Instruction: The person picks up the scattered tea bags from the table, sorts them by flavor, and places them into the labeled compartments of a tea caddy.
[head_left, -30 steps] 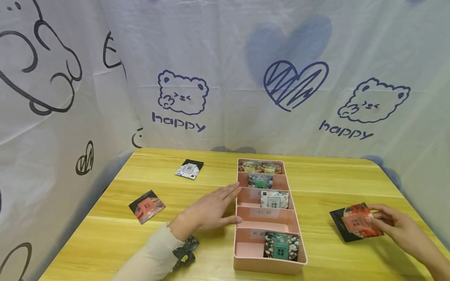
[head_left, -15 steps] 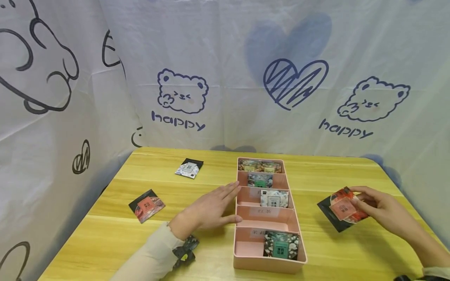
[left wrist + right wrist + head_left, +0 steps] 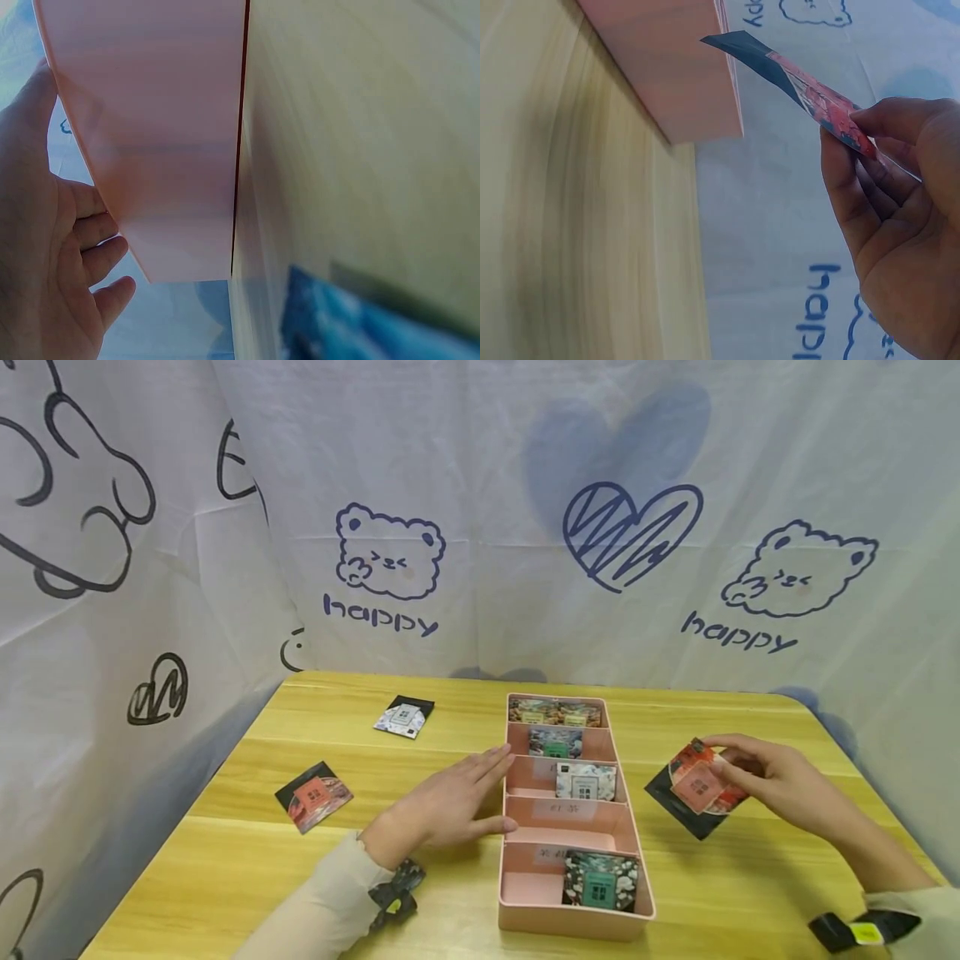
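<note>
My right hand [image 3: 776,781] pinches a red and black tea sachet [image 3: 697,787] by one corner, between thumb and fingers. In the right wrist view the sachet [image 3: 810,94] is held up off the table, tilted, with the box behind it. A long pink box [image 3: 573,920] with several compartments stands mid-table, to the left of that sachet. My left hand [image 3: 457,802] rests against the box's left rim, fingers extended and thumb apart. The left wrist view shows those fingertips [image 3: 109,225] along the edge of the pink wall [image 3: 157,135].
Sachets stand in the box: two brown ones at the far end, a green-labelled one [image 3: 555,745], a white one [image 3: 587,783] and a dark floral one [image 3: 600,883] nearest. A red-labelled sachet [image 3: 313,797] and a white and black one [image 3: 403,718] lie on the table's left.
My right hand has carried the red and black sachet leftward and slightly up in the view, closer to the box. The left hand stays at the box's rim.
</note>
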